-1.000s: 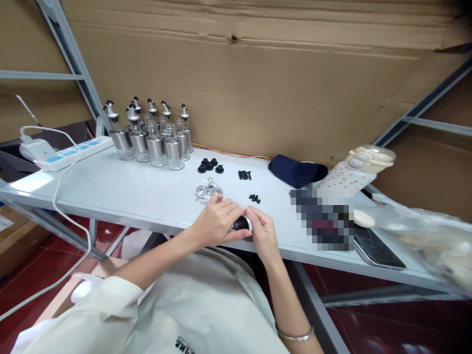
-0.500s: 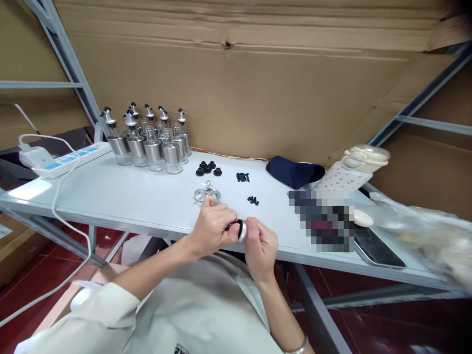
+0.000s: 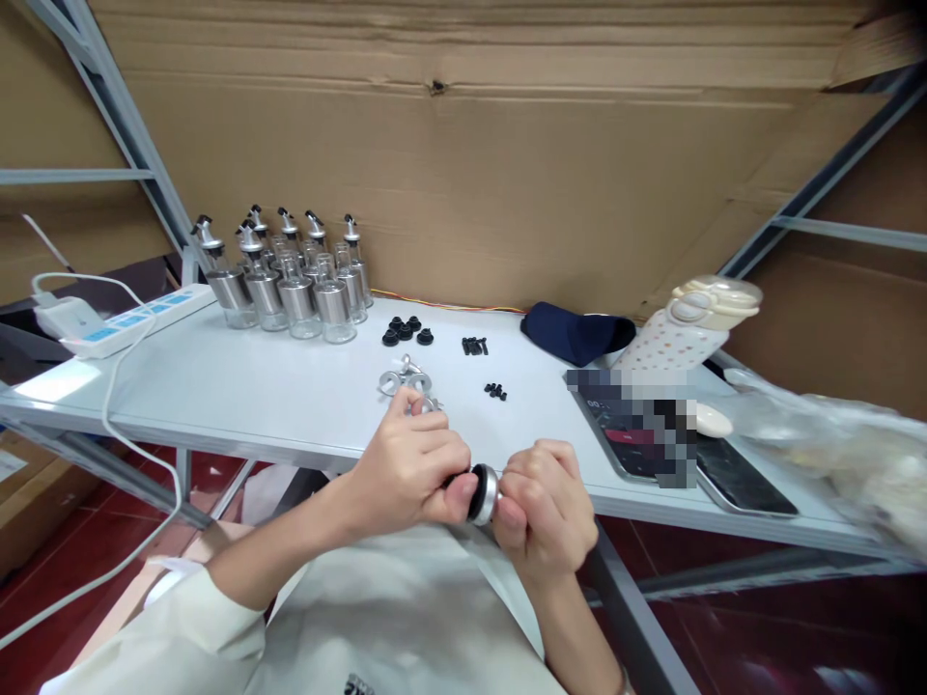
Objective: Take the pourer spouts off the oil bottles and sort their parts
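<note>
Both my hands are closed on one bottle pourer [image 3: 488,494], which has a silver metal collar and a black stopper part. My left hand [image 3: 420,463] grips the black end, its thumb pressed along it. My right hand [image 3: 548,510] is wrapped round the other end, so the spout is mostly hidden by the fingers. The pourer is held sideways in front of the table's near edge. Just beyond my left hand lie silver metal pourer tops [image 3: 406,378]. Farther back are several black stoppers [image 3: 406,331], small black tubes [image 3: 475,346] and tiny black caps [image 3: 496,391].
Glass bottles with steel sleeves [image 3: 296,301], some with pourers, stand at the back left near a power strip [image 3: 137,323]. To the right are a navy cloth item [image 3: 577,333], a dotted drink bottle [image 3: 670,333], phones [image 3: 749,483] and a plastic bag [image 3: 832,434].
Both hands have come down and closer to my body with the pourer. My right hand has shifted right and turned, and more of the silver collar shows.
</note>
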### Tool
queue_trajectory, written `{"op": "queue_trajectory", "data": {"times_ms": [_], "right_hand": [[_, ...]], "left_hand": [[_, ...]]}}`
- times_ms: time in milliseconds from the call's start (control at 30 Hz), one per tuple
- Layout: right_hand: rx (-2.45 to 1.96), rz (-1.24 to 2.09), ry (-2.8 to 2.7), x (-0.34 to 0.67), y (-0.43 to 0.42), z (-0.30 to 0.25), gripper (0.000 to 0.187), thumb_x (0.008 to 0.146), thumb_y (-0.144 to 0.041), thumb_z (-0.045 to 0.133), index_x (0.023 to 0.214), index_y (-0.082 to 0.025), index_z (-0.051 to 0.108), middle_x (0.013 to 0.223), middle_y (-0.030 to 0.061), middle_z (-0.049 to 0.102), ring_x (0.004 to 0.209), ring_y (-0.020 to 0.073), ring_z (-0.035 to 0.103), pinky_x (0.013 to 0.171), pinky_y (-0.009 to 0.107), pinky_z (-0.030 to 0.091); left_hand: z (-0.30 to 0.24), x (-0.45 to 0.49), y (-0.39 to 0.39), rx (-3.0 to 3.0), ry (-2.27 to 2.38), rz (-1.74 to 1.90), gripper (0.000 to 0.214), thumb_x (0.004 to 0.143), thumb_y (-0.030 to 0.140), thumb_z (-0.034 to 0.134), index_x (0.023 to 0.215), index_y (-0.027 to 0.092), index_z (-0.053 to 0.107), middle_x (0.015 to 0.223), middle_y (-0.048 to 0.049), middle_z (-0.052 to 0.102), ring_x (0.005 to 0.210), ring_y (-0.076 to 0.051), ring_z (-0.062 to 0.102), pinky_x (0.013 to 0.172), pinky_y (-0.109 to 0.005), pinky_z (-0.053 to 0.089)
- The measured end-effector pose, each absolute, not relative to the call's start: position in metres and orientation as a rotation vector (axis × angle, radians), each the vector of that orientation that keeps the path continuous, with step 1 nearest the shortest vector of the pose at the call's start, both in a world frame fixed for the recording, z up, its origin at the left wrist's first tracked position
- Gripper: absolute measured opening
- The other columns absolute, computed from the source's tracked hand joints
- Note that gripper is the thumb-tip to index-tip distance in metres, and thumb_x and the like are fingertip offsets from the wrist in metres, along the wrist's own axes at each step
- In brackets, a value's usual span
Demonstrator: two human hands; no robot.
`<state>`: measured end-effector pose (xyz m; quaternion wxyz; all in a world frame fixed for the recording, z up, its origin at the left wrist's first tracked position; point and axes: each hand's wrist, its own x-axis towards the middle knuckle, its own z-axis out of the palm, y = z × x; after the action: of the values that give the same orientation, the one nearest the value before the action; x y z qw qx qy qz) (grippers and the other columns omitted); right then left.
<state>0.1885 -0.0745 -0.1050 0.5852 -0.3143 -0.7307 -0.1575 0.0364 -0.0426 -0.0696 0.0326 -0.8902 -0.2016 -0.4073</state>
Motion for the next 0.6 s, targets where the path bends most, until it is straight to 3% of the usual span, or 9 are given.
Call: {"op": "queue_trajectory", "data": {"times_ms": [100, 233, 367, 500, 600], "right_hand": [[-0.843, -0.166, -1.621, 0.184, -0.073, -0.104, 0.033, 0.094, -0.025, 0.032, 0.062, -0.021, 0.035, 0.052, -0.0043, 0.034, 0.049, 0.0107, 0.029, 0.058, 0.031, 0.028], [-1.029, 0.252, -1.498, 0.178, -0.071, -0.103, 0.042, 0.094, -0.032, 0.031, 0.054, -0.021, 0.027, 0.05, -0.0046, 0.028, 0.049, 0.0099, 0.026, 0.054, 0.029, 0.027], [-1.105, 1.034, -1.274, 0.175, -0.069, -0.096, 0.052, 0.083, -0.057, 0.042, 0.05, -0.023, 0.021, 0.046, -0.0076, 0.018, 0.044, 0.0071, 0.016, 0.041, 0.025, 0.016], [-0.93, 1.753, -0.988, 0.173, -0.074, -0.089, 0.056, 0.072, -0.062, 0.054, 0.051, -0.024, 0.018, 0.044, -0.0125, 0.009, 0.039, 0.0033, 0.006, 0.04, 0.023, 0.006], [-0.804, 1.84, -0.935, 0.167, -0.078, -0.089, 0.053, 0.075, -0.061, 0.052, 0.053, -0.023, 0.024, 0.043, -0.0128, 0.013, 0.037, 0.003, 0.01, 0.04, 0.022, 0.011]], "left_hand": [[-0.067, 0.033, -0.037, -2.754, -0.559, -1.146, 0.043, 0.097, 0.034, 0.02, 0.066, 0.018, 0.045, 0.057, 0.0012, 0.054, 0.056, -0.012, 0.044, 0.071, -0.033, 0.029], [-0.065, 0.03, -0.03, -2.748, -0.553, -1.049, 0.035, 0.097, 0.03, 0.024, 0.073, 0.017, 0.047, 0.066, -0.0004, 0.059, 0.063, -0.013, 0.048, 0.073, -0.032, 0.029], [-0.066, 0.027, -0.027, -2.662, -0.488, -1.021, 0.033, 0.096, 0.029, 0.026, 0.074, 0.017, 0.046, 0.069, -0.0026, 0.06, 0.066, -0.015, 0.048, 0.073, -0.031, 0.031], [-0.067, 0.022, -0.024, -2.602, -0.422, -0.996, 0.029, 0.095, 0.024, 0.027, 0.075, 0.018, 0.048, 0.071, -0.0032, 0.062, 0.067, -0.016, 0.047, 0.072, -0.032, 0.033], [-0.068, 0.017, -0.016, -2.603, -0.463, -0.986, 0.031, 0.095, 0.023, 0.025, 0.075, 0.018, 0.048, 0.07, -0.0022, 0.062, 0.065, -0.015, 0.048, 0.075, -0.033, 0.032]]}}
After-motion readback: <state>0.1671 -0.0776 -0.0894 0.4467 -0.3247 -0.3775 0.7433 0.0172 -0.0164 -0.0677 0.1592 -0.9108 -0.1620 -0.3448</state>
